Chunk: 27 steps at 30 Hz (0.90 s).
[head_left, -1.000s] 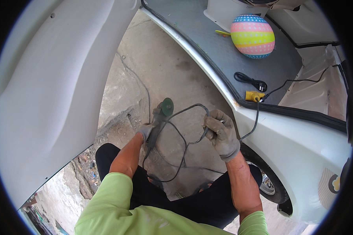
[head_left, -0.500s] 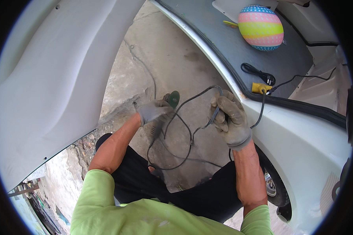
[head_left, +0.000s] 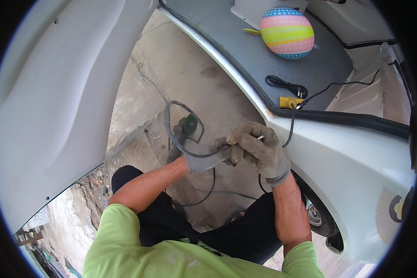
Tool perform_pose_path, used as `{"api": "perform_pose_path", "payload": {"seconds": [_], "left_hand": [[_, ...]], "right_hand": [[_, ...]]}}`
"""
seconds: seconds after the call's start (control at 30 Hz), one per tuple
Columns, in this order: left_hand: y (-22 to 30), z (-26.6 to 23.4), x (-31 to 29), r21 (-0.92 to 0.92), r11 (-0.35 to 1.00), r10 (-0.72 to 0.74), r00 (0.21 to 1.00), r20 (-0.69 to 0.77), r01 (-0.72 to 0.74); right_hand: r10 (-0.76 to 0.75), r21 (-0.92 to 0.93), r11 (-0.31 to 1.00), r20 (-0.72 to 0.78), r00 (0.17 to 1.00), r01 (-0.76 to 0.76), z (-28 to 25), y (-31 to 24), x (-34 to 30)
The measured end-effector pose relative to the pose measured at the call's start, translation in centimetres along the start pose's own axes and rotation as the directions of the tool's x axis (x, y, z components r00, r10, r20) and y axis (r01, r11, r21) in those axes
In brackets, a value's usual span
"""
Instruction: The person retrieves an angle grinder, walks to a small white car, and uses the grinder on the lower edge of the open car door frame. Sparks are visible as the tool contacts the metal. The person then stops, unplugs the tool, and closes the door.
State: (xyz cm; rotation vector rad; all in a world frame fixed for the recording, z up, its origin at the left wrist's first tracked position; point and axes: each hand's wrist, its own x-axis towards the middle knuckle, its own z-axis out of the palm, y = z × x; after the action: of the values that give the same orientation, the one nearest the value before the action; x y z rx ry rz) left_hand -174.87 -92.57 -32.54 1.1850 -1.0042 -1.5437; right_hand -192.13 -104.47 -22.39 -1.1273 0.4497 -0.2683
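Note:
Both my hands wear grey-brown work gloves and meet in front of me above the ground. A dark cable (head_left: 172, 134) loops up on the left and runs into my closed left hand (head_left: 207, 158). My right hand (head_left: 263, 149) is closed around the cable beside it; a small silvery tip (head_left: 261, 137) shows between its fingers. On the ground past my left hand lies an angle grinder (head_left: 177, 137) with a green disc (head_left: 190, 124). More cable trails over the ground below my hands.
A white car body (head_left: 338, 153) stands at right, its open door (head_left: 65, 106) at left. On the grey car floor are a patterned egg-shaped ball (head_left: 287, 33), a coiled black power cord (head_left: 282, 83) and a yellow socket connector (head_left: 289, 102). A wheel (head_left: 316, 215) shows below.
My left hand has moved right, from near the grinder to my right hand, and now grips the cable. The cable loop has swung up and left. My view has shifted slightly right.

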Motion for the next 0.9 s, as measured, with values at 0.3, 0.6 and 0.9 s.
{"api": "perform_pose_path", "payload": {"seconds": [0.3,0.6,0.9], "left_hand": [[4.3,-0.7,-2.0,-0.186,0.854,0.466,0.873,-0.142,-0.486],[-0.4,1.4,-1.9,-0.662,0.748,0.066,0.985,0.161,0.058],[7.8,-2.9,-1.8,-0.052,0.991,-0.079,0.842,0.533,0.126]], "right_hand": [[0.101,-0.225,0.964,-0.191,0.976,-0.144,-2.0,2.5,2.3],[-0.07,-0.143,0.99,-0.462,0.884,0.004,-3.0,2.3,2.9],[-0.386,-0.336,0.91,-0.468,0.795,0.243,-2.6,1.3,2.6]]}}
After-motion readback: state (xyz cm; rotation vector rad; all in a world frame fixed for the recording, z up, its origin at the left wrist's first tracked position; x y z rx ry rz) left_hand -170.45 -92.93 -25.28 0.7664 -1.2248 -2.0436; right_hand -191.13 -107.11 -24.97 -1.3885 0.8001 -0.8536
